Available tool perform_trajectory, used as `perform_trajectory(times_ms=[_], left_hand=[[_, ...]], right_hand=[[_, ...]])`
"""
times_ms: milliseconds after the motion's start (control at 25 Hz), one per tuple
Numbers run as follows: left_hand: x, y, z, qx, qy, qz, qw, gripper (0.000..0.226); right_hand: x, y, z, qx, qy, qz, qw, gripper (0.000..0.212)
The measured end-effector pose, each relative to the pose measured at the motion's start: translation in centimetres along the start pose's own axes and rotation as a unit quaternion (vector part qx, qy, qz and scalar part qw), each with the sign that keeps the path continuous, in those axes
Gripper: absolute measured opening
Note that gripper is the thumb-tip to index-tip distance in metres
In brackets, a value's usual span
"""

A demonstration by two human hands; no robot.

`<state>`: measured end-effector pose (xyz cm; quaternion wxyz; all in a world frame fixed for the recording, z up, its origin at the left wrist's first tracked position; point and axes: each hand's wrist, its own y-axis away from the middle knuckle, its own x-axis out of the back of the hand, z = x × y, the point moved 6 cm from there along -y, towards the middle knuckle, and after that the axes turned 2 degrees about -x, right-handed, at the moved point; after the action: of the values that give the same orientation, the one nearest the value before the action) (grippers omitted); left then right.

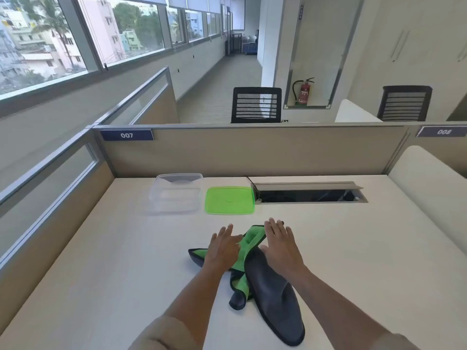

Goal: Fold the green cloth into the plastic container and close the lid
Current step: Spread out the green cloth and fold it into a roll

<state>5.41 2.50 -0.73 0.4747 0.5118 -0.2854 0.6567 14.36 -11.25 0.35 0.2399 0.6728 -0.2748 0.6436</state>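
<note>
Green cloth (249, 263) crumpled mid-desk, hands (223, 248) flat

Both arms reach forward. The left hand (223, 248) lies flat, palm down, fingers spread. The right hand (281, 245) lies likewise.

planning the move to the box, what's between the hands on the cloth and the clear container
In the head view, only bare desk lies between the hands (left hand, right hand) on the green cloth and the clear container. The green lid sits beside the container.
</note>
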Motion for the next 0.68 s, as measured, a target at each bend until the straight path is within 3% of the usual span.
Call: perform_trajectory(times_ms=[120, 200, 320, 440, 680], left_hand=[[-0.5, -0.9, 0.2, 0.008, 0.022, -0.007, 1.000, 0.046], [-1.0, -1.4, 0.5, 0.012, 0.036, -0.013, 0.999, 0.049], [-1.6, -2.1, 1.0, 0.008, 0.064, -0.014, 0.998, 0.053], [-2.0, -2.3, 1.6, -0.011, 0.090, 0.003, 0.996, 0.052], [-2.2, -2.5, 1.9, -0.043, 0.085, 0.021, 0.995, 0.047]], right_hand=[[1.0, 0.2, 1.3, -0.077, -0.068, 0.087, 0.991, 0.066], [1.0, 0.7, 2.7, -0.170, -0.167, 0.139, 0.961, 0.056], [-1.3, 0.2, 4.4, -0.304, -0.395, 0.048, 0.865, 0.053], [-3.3, -0.4, 4.1, -0.331, -0.497, -0.047, 0.801, 0.049], [-3.1, -1.9, 3.1, -0.289, -0.536, -0.017, 0.793, 0.017]])
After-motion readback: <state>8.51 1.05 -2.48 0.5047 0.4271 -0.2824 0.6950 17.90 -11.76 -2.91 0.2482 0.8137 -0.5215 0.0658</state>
